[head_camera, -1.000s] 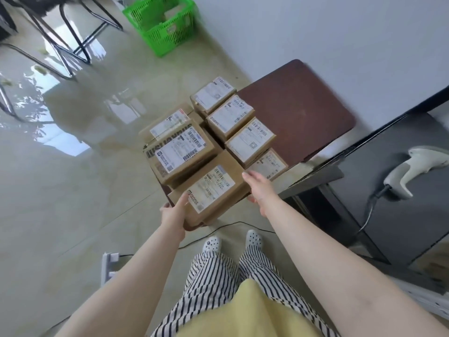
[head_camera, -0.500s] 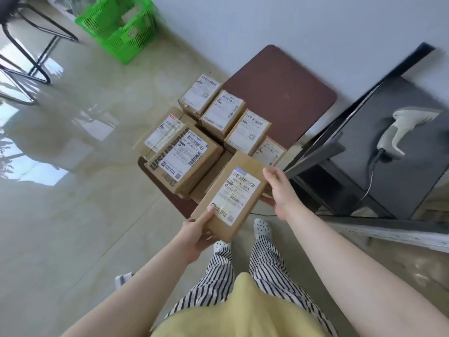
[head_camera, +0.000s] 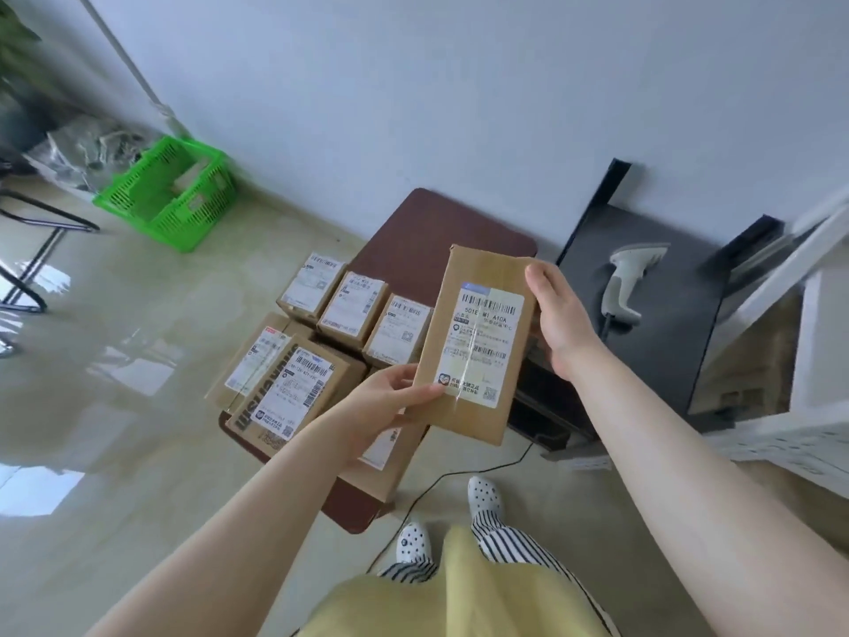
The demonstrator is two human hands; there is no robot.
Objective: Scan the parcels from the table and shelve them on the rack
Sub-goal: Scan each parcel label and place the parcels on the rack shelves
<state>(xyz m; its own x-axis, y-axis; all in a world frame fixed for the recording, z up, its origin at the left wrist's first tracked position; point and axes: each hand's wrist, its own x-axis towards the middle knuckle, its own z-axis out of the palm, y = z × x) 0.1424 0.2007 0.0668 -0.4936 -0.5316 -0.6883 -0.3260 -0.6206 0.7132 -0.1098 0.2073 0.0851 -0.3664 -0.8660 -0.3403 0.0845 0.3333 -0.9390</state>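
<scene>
Above the table's near edge: one flat cardboard parcel (head_camera: 478, 344) was held up in the air, label facing the camera.
Done: this parcel was off the brown table (head_camera: 416, 243); no scan was visible, and the white barcode scanner (head_camera: 627, 282) lay untouched on the black stand (head_camera: 680, 324).
Left: at least six labelled parcels (head_camera: 321, 333) sat on the table; the rack was not clearly in view.
Left hand (head_camera: 390, 400): its grip pinched the parcel's lower left edge, thumb on the label.
Right hand (head_camera: 558, 314): its grip clasped the upper right edge, forearm reaching in from the right.
</scene>
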